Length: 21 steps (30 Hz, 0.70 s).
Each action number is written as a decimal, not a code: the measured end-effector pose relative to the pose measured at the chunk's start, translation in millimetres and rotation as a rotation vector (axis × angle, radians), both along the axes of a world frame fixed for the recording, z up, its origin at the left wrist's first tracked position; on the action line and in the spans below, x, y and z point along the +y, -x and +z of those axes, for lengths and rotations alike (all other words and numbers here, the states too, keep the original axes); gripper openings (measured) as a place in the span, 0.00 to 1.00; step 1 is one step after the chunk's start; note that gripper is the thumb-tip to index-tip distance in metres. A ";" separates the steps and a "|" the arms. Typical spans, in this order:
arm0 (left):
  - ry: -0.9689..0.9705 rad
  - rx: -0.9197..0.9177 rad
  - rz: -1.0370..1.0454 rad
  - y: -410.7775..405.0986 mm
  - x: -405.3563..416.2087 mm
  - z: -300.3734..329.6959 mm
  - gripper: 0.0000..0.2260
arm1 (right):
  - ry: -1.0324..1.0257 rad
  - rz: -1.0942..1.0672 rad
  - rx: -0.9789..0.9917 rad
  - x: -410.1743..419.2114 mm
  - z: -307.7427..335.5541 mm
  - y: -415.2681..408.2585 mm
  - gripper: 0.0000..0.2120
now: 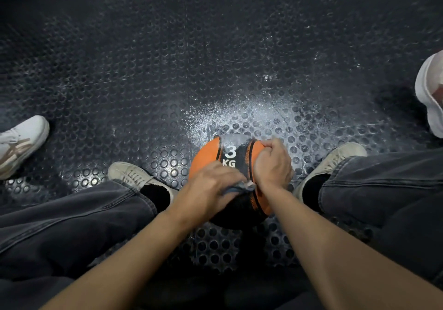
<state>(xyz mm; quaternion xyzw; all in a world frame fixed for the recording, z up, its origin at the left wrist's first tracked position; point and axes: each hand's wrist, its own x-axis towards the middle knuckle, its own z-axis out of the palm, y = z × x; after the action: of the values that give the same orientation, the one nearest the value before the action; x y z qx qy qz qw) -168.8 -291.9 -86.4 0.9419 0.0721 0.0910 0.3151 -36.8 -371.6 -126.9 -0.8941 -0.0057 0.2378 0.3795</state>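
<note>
There are two hands, left hand [208, 191] and right hand [273, 163], one ball [205, 156] beneath them, one cloth [241, 187] between them, and four shoes: left beige shoe [129, 174] and right beige shoe [340, 156] near them, left white shoe [22, 139] and right white shoe [431, 94] well outside.

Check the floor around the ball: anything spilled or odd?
Yes: a whitish speckled patch fans across the floor mat just beyond the medicine ball, whose top looks dusted too. It may be spray or powder.

orange and black medicine ball [203, 158] with white "3 kg", black studded floor mat [143, 82], grey cloth [237, 187].
</note>
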 end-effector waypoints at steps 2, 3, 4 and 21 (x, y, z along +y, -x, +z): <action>0.161 0.006 0.252 -0.6 10.1 6.7 0.06 | 0.009 0.036 -0.002 -0.9 -0.4 2.8 0.10; 0.287 -0.011 0.499 -3.2 15.9 6.9 0.06 | 0.019 0.057 -0.003 -0.1 -1.2 2.9 0.08; 0.416 -0.001 0.731 -6.1 22.3 5.0 0.05 | 0.030 0.073 -0.006 1.9 -3.2 2.2 0.07; 1.599 0.235 1.081 -5.9 55.8 -68.7 0.37 | -0.058 0.048 0.754 -11.7 -28.5 -45.1 0.27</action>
<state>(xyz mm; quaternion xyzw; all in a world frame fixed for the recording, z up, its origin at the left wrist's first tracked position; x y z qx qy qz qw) -163.0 -236.1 -155.1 0.2925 0.5665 0.0532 0.7686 8.3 -383.3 -155.3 -0.7323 0.1066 0.5587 0.3745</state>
